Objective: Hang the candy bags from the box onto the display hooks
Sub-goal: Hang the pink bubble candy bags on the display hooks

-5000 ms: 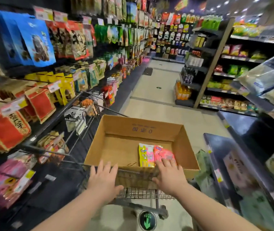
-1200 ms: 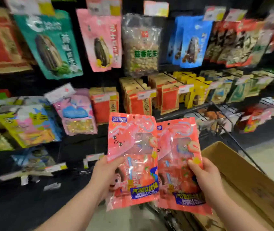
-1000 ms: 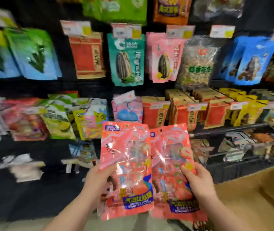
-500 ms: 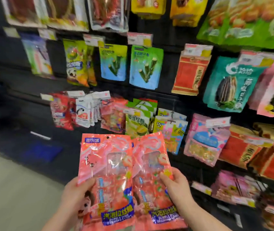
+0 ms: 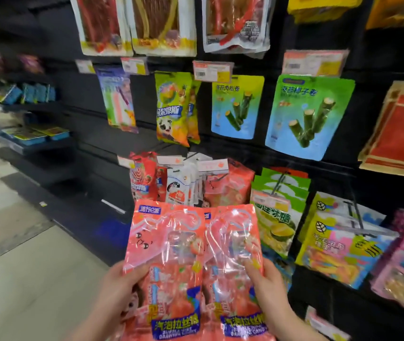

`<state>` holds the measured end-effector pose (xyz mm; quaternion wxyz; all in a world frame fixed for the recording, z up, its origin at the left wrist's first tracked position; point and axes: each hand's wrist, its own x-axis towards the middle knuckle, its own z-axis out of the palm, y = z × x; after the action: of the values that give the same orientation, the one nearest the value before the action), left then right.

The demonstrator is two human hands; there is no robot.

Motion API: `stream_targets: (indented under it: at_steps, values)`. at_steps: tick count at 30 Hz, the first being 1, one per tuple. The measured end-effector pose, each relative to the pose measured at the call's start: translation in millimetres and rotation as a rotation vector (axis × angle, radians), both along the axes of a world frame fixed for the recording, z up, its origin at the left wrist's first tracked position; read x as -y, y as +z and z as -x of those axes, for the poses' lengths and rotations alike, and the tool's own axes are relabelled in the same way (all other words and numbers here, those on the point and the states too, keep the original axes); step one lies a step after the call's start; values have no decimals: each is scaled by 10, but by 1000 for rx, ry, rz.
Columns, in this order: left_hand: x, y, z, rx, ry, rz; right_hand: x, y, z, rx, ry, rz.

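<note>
I hold two pink candy bags side by side in front of the display wall. My left hand (image 5: 119,291) grips the left candy bag (image 5: 169,254) at its left edge. My right hand (image 5: 267,294) grips the right candy bag (image 5: 232,252) at its right edge, thumb on the front. Just above and behind them, matching pink bags (image 5: 228,188) hang on a hook of the black display wall. The box is out of view.
Snack bags hang in rows on the black wall: white packs (image 5: 181,185), green durian bags (image 5: 277,210), seaweed roll bags (image 5: 235,107), price tags (image 5: 212,71). Low black shelves (image 5: 31,143) run left along the light floor (image 5: 23,279).
The view has swung left along the wall and closer to it, away from the cart and box. Both hands still hold the two pink bags, now below the matching hung bags.
</note>
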<state>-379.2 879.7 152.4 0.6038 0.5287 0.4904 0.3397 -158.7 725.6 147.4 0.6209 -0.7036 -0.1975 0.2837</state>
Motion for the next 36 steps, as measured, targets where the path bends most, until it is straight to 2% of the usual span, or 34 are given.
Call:
stream_targets:
  at_steps: [12, 20, 36]
  values:
    - [-998, -118, -390, -38, -14, 30, -1010, -118, -427, -33, -58, 51]
    - [-1641, -106, -498, -85, -158, 102, -1475, -235, -413, -143, -242, 14]
    - [-2677, -59, -480, -158, -472, 80, -2033, -182, -21, -26, -499, 9]
